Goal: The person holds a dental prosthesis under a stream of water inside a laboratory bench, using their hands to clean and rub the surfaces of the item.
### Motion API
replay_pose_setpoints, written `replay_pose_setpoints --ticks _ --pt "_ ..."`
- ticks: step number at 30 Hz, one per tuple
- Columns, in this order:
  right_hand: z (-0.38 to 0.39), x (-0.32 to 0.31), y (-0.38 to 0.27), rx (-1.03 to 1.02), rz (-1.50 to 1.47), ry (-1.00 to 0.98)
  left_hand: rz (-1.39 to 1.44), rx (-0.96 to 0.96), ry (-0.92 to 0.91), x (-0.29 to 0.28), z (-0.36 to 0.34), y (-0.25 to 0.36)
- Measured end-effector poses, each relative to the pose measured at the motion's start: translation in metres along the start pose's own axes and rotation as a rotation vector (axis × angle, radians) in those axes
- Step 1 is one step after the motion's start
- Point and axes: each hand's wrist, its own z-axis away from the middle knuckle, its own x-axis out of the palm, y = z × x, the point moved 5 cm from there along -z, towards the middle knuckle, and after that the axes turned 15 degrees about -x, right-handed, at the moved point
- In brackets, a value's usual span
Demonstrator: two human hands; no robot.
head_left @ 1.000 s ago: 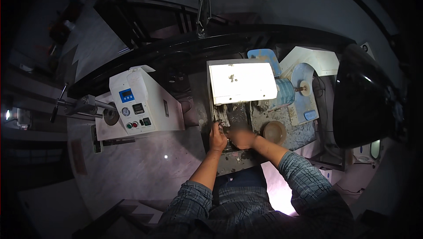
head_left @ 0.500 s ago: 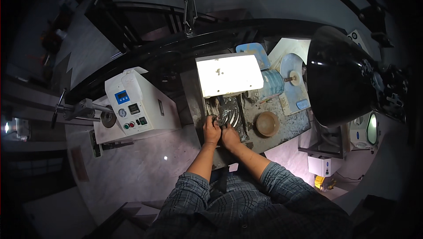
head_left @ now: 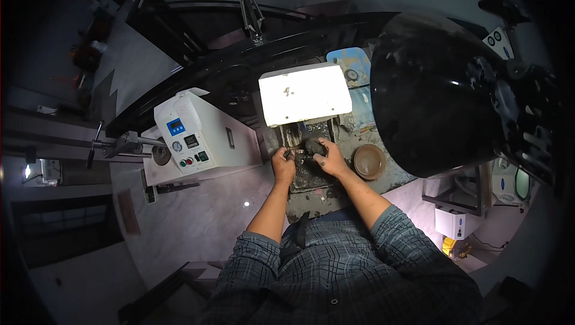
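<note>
At the dirty, wet tray [head_left: 311,178] in front of a brightly lit white hood [head_left: 306,94], both my hands work close together. My right hand [head_left: 333,160] is closed around a dark, wet-looking lump [head_left: 315,144]; its exact kind does not show. Just left of it, my left hand [head_left: 283,166] has its fingers pinched on a small dark piece with a shiny part, too small to name. The lump and the small piece lie near each other, and I cannot tell whether they touch. A brown round bowl [head_left: 369,162] stands to the right of my right hand.
A large black lamp shade [head_left: 443,94] hangs over the right side of the bench. To the left stands a white machine [head_left: 206,136] with a gauge and buttons. Behind the hood's right edge lies a blue tray [head_left: 354,61] with a dark ring-shaped part on it.
My right hand has moved up and to the right and now grips the dark lump. The left stays near the tray's left side. The whole view has shifted and tilted slightly.
</note>
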Motion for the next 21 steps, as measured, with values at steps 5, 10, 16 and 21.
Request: replay_pose_setpoints --ticks 5,10,16,21 --pt "-0.012 0.006 -0.006 -0.208 0.318 -0.18 0.271 -0.199 -0.052 0.02 0.007 0.016" --pt "-0.029 0.006 -0.011 0.084 0.054 -0.231 0.324 -0.251 0.059 0.015 0.01 0.032" --pt "-0.044 -0.004 -0.003 0.109 0.215 -0.105 0.412 -0.265 0.066 0.038 -0.008 0.038" --pt "-0.046 0.002 -0.006 0.081 0.248 -0.058 0.507 -0.377 0.145 0.039 -0.011 0.035"
